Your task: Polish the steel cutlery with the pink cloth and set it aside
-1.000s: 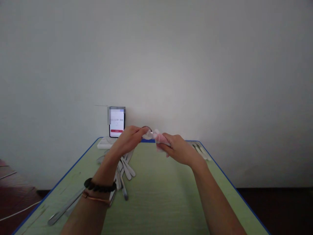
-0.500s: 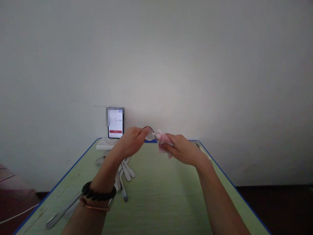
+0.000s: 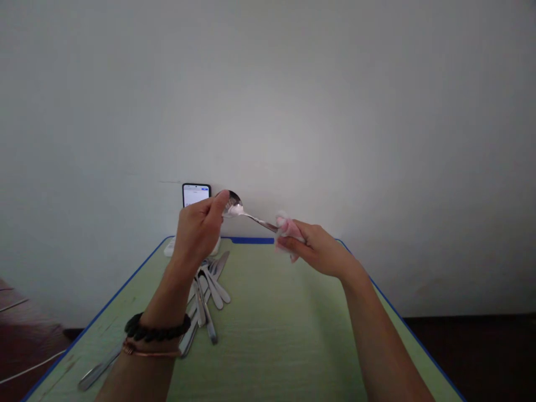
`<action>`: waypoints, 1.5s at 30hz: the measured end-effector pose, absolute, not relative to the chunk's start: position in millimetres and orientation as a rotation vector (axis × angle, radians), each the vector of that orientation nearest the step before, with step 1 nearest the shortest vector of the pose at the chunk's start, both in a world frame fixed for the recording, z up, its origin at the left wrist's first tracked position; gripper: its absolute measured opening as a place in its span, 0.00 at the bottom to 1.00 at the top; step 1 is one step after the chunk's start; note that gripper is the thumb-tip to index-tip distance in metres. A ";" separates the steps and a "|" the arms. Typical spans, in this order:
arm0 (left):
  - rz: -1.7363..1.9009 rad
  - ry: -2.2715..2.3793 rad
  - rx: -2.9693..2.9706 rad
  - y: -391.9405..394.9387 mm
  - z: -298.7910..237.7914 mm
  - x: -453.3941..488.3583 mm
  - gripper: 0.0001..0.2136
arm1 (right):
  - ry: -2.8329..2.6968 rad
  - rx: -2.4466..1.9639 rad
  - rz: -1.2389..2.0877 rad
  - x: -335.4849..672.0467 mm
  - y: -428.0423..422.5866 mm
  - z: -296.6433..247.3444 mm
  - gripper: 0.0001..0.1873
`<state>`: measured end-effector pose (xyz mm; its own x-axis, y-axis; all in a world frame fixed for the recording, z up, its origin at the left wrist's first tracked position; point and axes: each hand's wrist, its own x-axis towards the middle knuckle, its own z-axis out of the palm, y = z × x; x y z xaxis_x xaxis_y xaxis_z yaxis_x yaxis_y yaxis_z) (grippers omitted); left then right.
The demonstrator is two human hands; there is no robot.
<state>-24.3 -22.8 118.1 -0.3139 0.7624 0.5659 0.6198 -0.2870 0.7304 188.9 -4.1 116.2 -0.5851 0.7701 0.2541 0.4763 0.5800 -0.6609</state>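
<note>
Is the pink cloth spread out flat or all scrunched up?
Scrunched up: the pink cloth is bunched inside the right hand, with crumpled bits poking out by the spoon handle.

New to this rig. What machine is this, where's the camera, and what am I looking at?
No machine here: these are a person's bare hands, seen by a camera worn on the head, looking forward and down. The left hand holds a metal spoon by its bowl. The right hand grips a pink-and-white cloth around the handle; the handle's end is hidden. On the green table below, loose cutlery lies by the left forearm. A phone stands behind, partly covered.
</note>
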 end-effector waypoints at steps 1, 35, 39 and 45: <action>1.723 1.744 1.710 -21.7 116.5 -24.0 0.21 | -2.270 -0.972 0.786 189.5 -4.6 116.5 0.12; 1.700 0.198 0.594 -35.6 143.8 8.0 0.14 | -2.404 -0.967 0.735 162.3 -19.7 128.3 0.17; 1.766 0.141 0.562 -34.1 142.9 6.0 0.13 | -2.228 -1.017 0.586 161.0 -15.7 124.2 0.20; 1.949 0.157 0.456 -27.6 139.1 2.4 0.10 | -2.094 -0.925 0.554 160.9 -17.4 125.4 0.20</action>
